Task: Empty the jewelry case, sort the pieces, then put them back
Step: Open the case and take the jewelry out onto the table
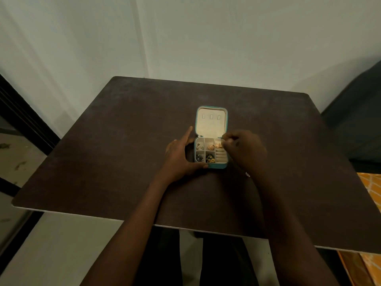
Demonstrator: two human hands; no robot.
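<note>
A small teal jewelry case (216,166) lies open on the dark table (123,162), its cream lid (210,122) laid back. The compartments hold gold heart-shaped pieces (213,146), silvery pieces (199,145) and dark beaded pieces (206,157); the ring rolls (221,156) at the right look bare. My left hand (177,157) holds the case at its left side, thumb along the front edge and index finger pointing up beside the lid. My right hand (245,149) hovers at the case's right, fingertips pinched at the top-right compartment; what they pinch is too small to tell.
The table stands against a white wall (185,38). A dark seat (354,124) is at the right, an orange patterned fabric (371,193) lower right. A small shiny object (247,174) shows by my right wrist.
</note>
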